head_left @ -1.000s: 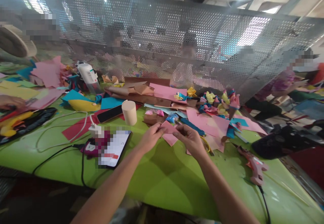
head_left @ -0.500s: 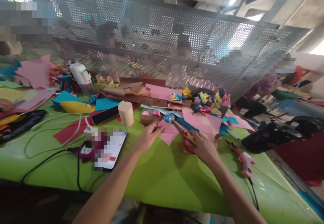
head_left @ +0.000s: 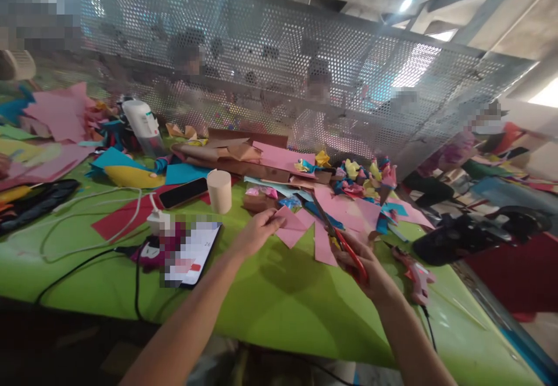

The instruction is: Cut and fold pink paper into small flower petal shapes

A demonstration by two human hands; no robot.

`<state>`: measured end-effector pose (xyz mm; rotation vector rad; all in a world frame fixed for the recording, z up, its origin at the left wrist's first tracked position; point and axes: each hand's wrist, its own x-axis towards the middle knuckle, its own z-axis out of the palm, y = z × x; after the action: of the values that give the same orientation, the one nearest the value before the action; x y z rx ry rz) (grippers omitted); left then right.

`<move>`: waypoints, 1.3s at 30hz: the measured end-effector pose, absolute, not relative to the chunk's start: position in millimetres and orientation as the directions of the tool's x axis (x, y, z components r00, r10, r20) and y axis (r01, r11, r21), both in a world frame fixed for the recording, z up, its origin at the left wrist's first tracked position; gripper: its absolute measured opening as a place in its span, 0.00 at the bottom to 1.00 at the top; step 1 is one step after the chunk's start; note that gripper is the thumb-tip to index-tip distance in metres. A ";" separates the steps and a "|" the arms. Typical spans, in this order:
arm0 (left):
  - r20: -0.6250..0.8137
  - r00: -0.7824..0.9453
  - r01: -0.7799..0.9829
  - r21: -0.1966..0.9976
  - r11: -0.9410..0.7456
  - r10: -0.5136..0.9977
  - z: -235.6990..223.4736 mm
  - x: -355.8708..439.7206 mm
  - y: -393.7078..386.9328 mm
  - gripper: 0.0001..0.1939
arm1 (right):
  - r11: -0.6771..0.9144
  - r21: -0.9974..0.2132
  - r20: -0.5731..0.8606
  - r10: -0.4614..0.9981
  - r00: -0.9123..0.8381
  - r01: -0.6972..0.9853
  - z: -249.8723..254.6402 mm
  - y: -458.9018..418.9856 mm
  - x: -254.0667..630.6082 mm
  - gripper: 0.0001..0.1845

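Note:
My left hand [head_left: 254, 233] pinches the left corner of a small pink paper piece [head_left: 291, 228] just above the green table [head_left: 279, 304]. My right hand [head_left: 361, 261] is closed around the red handles of a pair of scissors [head_left: 337, 236], whose blades point up and left toward the pink paper. A second pink strip [head_left: 323, 245] lies under the scissors. Both forearms reach in from the bottom edge.
A phone [head_left: 192, 252] with cables lies left of my left hand, a second dark phone [head_left: 183, 192] and a beige cup [head_left: 219, 191] behind it. Coloured paper scraps [head_left: 361, 179] fill the back. A pink glue gun [head_left: 414, 272] and a black bag [head_left: 471, 235] sit right. A perforated metal screen [head_left: 279, 72] stands behind.
My right hand let go of the pink paper, reached to the right, picked up the red scissors and now lifts them toward the paper. My left hand kept hold of the paper.

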<state>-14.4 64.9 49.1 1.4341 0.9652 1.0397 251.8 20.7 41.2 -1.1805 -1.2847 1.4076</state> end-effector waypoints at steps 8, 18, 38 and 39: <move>0.087 0.336 0.048 0.993 -0.109 0.938 58.2 -15.3 62.3 0.19 | 0.146 -0.958 0.040 0.920 -0.390 0.247 50.7 6.9 245.1 0.34; 0.078 0.392 -0.014 0.997 -0.079 0.917 57.4 -15.7 62.8 0.21 | 0.150 -0.925 -0.025 0.892 -0.451 0.348 56.3 0.2 238.3 0.35; -0.004 0.466 0.020 1.000 -0.006 0.885 53.6 -18.2 63.0 0.29 | 0.174 -0.740 -0.033 0.956 -0.293 0.649 55.6 -0.5 229.2 0.24; -0.008 0.470 0.019 1.000 -0.001 0.883 53.6 -18.0 62.8 0.29 | 0.178 -0.738 -0.025 0.957 -0.291 0.650 55.3 -0.4 229.3 0.24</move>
<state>-18.0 62.8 53.6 1.4130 0.8557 0.8301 229.3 -0.4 55.3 -1.5091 -2.0125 0.9102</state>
